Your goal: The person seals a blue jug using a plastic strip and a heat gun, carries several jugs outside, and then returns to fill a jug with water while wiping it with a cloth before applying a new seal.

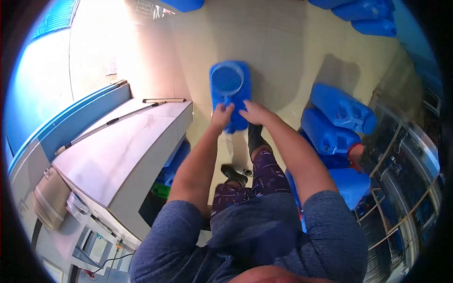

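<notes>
At twelve o'clock, our left hand (222,116) curls nearly closed on the handle of a round scoop (227,79) over the blue jug (239,123) on the floor (278,47). Our right hand (255,113), partly open, meets the jug's right side; we cannot tell whether it grips.

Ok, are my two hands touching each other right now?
Apart. The head view shows a narrow gap between the left hand and the right hand, with blue plastic visible between them.
</notes>
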The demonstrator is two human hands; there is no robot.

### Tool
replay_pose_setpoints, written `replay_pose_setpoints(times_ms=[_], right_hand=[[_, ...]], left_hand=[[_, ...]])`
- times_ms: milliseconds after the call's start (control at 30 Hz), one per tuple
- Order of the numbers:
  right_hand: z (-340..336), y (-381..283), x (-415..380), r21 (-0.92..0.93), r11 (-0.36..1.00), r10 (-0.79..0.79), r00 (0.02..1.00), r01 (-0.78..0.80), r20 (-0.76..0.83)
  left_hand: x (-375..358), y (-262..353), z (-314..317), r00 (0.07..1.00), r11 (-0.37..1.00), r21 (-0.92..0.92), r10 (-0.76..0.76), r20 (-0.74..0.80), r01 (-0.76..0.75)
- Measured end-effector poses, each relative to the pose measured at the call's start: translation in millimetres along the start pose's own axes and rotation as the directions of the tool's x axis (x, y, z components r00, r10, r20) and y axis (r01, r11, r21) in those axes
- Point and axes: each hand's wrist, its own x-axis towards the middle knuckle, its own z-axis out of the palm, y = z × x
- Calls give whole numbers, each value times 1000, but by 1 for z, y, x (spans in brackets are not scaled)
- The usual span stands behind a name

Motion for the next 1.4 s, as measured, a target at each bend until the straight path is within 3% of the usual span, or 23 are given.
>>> replay_pose_setpoints(times_ms=[67, 167, 233, 300, 367, 433, 500, 533, 567, 633, 667, 733, 800, 867, 967, 1067, 1133, 1167, 1233, 1300, 1333, 1367, 1400], right_hand=[[-8, -31, 65, 140, 990, 43, 971, -10, -235], [-86, -82, 143, 358, 932, 253, 820, -63, -513], [-135, -82, 202, 160, 987, 131, 699, -24, -703], [-202, -103, 227, 262, 950, 293, 767, -169, -571], [-253, -107, 261, -377, 902, 43, 912, -210, -407], [-260, -96, 293, -219, 929, 38, 665, -299, -746], [-301, -101, 304, -547, 796, -17, 893, -260, -449], [-279, -51, 344, -420, 844, 16, 798, -334, -603], [-311, -102, 310, -332, 882, 132, 851, -335, -508], [-299, -73, 324, -251, 918, 67, 745, -306, -664], [-312, -92, 317, -238, 904, 145, 778, -356, -612], [-319, -110, 298, -224, 876, 248, 797, -427, -550], [-312, -101, 304, -163, 896, 246, 769, -412, -591], [-311, -93, 304, -154, 897, 274, 796, -414, -540], [-332, -106, 306, -353, 835, 222, 845, -423, -487], [-337, -96, 295, -596, 718, 298, 933, -359, -203], [-317, -45, 310, 208, 943, 333, 734, -259, -592], [-328, -62, 317, 194, 953, 303, 754, -233, -583], [-370, -100, 321, 785, 553, 503, 863, -280, -47], [-397, -133, 341, 668, 641, 537, 843, -377, -39], [-405, -147, 343, 543, 683, 602, 798, -488, -41], [-410, -143, 356, 549, 716, 566, 819, -431, -94], [-429, -159, 361, 467, 748, 556, 829, -471, -55]], left_hand=[[-16, 98, -25, 996, 929, -368, 58, 64, -31], [-39, 184, -101, 966, 950, -199, 255, 49, -241], [-45, 219, -158, 974, 951, -211, 225, -33, -226], [-26, 240, -218, 963, 944, -211, 223, -152, -252], [13, 278, -265, 935, 942, -176, 232, -268, -284], [85, 327, -302, 893, 939, -84, 284, -348, -332], [188, 377, -318, 766, 881, 62, 440, -469, -468], [222, 422, -320, 733, 881, 107, 447, -512, -462], [283, 437, -327, 640, 839, 240, 531, -555, -488], [358, 468, -335, 589, 781, 476, 621, -518, -404], [379, 487, -336, 594, 789, 461, 611, -523, -406], [400, 515, -332, 895, 950, 248, 273, -353, -192], [415, 524, -345, 932, 930, 300, 284, -224, -211], [396, 535, -351, 998, 996, 87, -15, -68, 21], [422, 479, -360, 984, 990, 139, 60, -166, -37], [384, 436, -378, 972, 971, 207, 158, -174, -121], [311, 458, -397, 966, 923, 381, 153, -210, -63], [295, 451, -407, 982, 927, 375, 43, -185, 30], [243, 440, -430, 991, 963, 259, -34, -133, 68], [203, 396, -440, 960, 937, 350, 116, -255, -20], [180, 382, -451, 976, 968, 231, -49, -213, 99], [159, 370, -462, 969, 971, 110, -196, -147, 213], [135, 361, -470, 966, 976, 50, -200, -164, 210]])
